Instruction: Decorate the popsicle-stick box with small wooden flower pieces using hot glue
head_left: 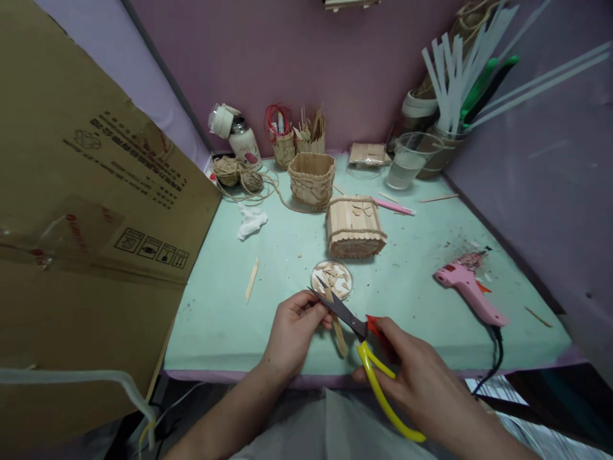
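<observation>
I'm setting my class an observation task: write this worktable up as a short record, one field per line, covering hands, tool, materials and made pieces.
Left hand: the left hand pinches a wooden craft stick
Right hand: the right hand grips yellow-handled scissors
Blades: apart, at the stick's upper end
Dish: a shallow round dish holding small wood pieces, just beyond the blades
Made pieces: an open twine-trimmed wooden container; a similar one, the nearer container
Glue gun: a pink glue gun lying at right
Twine: balls of twine, back left
</observation>
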Demonstrator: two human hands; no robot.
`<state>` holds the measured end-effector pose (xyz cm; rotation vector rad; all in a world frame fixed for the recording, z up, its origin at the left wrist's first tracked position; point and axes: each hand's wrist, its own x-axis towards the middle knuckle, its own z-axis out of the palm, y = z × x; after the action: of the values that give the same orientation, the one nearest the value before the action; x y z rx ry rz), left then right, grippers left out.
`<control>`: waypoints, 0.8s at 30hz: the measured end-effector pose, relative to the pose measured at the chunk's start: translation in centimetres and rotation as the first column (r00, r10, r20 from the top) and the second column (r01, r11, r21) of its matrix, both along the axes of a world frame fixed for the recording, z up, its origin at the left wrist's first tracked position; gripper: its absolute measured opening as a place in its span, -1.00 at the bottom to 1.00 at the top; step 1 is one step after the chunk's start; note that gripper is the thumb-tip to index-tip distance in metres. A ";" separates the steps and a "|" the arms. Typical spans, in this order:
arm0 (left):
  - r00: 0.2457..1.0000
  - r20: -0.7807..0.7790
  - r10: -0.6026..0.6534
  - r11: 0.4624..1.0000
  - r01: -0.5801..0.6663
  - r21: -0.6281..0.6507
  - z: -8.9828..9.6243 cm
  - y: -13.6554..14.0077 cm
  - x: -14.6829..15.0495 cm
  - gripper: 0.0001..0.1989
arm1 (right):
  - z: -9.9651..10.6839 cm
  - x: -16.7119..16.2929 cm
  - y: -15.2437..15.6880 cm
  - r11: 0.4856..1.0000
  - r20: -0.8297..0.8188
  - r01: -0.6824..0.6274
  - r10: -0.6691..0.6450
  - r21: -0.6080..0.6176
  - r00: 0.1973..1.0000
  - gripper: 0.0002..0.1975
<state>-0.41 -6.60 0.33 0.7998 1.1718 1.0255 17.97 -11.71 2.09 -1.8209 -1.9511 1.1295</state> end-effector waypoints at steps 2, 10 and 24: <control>1.000 0.001 0.001 1.000 -0.001 -0.008 0.1 0.0 0.0 -0.89 | -0.1 -0.2 -0.1 1.000 0.002 0.004 -0.004 -0.018 1.000 -0.69; 1.000 0.016 -0.007 0.997 0.008 -0.071 0.5 0.2 0.3 -0.82 | -0.4 -0.5 -0.6 0.995 0.009 0.039 -0.039 -0.095 0.999 -0.75; 0.956 -0.067 -0.287 0.946 0.271 -0.179 1.4 2.3 1.0 -0.80 | 0.6 -0.2 -0.8 0.907 -0.321 0.074 -0.222 -0.414 0.921 -0.63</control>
<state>0.61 -4.27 1.75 0.8578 1.1675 0.6519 17.82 -12.56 2.66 -1.7390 -1.4206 1.7599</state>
